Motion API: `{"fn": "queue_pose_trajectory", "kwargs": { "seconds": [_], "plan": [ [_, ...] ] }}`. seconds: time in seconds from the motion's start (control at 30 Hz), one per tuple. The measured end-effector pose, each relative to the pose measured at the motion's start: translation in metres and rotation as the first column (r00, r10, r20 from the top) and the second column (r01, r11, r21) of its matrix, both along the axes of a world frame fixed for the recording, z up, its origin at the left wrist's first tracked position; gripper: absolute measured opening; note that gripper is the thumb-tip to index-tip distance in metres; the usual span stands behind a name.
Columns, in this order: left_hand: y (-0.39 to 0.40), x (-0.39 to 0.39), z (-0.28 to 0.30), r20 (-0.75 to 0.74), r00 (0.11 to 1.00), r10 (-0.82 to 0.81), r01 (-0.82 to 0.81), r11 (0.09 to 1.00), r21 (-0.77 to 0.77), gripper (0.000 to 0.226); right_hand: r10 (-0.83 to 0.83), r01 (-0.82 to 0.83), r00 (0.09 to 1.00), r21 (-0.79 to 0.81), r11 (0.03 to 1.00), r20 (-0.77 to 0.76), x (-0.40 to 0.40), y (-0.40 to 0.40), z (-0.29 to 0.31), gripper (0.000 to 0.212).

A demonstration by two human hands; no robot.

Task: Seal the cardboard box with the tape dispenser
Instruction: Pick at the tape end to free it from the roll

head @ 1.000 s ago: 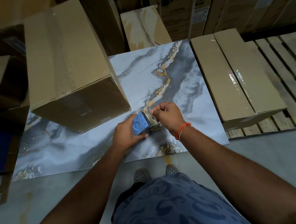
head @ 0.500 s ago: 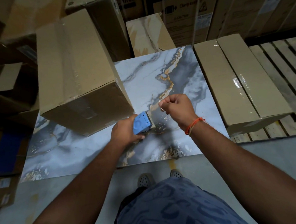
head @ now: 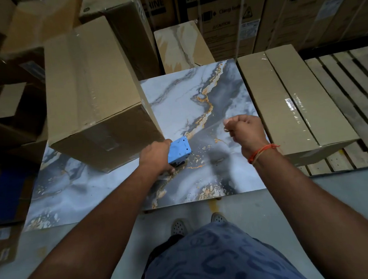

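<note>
Between your hands a strip of clear tape (head: 206,130) runs taut, faint against the marbled counter (head: 176,97) and only just visible as a sheen. Your left hand (head: 156,158) is wrapped around the blue dispenser (head: 179,149), fingers closed on its body, holding it low, just above the counter, so the roll has something firm to pull against. Your right hand (head: 242,130) is closed, thumb and forefinger pinching the free end of the tape, and it sits apart from the dispenser and a little farther from you, which keeps the strip stretched and stops it curling back on itself.

Just beyond your left hand, almost touching it, lies the box (head: 93,97) on the counter, its near end face turned toward you. Its top already carries a glossy band along the length; whether the near end is fully taped you cannot tell, as that face is in shadow.

Judging from this, you are drawing out a length before laying it down. The next move likely calls for carrying the pinched end over to the box while keeping tension, since slack tape will stick to itself or to your fingers.

To the right of your right hand a second, long carton (head: 294,103) rests on a wooden pallet (head: 350,83), well clear of the tape.
</note>
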State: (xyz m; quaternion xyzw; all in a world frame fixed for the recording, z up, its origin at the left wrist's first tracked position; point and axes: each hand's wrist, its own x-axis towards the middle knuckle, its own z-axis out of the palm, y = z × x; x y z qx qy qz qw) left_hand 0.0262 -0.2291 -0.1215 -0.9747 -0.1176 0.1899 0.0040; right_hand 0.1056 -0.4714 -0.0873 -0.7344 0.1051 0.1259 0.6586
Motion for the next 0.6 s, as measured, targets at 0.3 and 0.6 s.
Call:
{"fn": "queue_pose_trajectory", "kwargs": {
  "seconds": [0.3,0.6],
  "plan": [
    [-0.032,0.028,0.005,-0.11,0.974,-0.197,0.21,0.97,0.12,0.073,-0.016,0.025,0.998,-0.134,0.991,0.068,0.01,-0.037,-0.021,0.014],
    [-0.078,0.053,0.004,-0.188,0.936,-0.299,0.321,0.942,0.099,0.093,-0.103,0.099,0.995,-0.183,0.978,-0.013,0.009,-0.072,-0.059,0.021]
  ]
}}
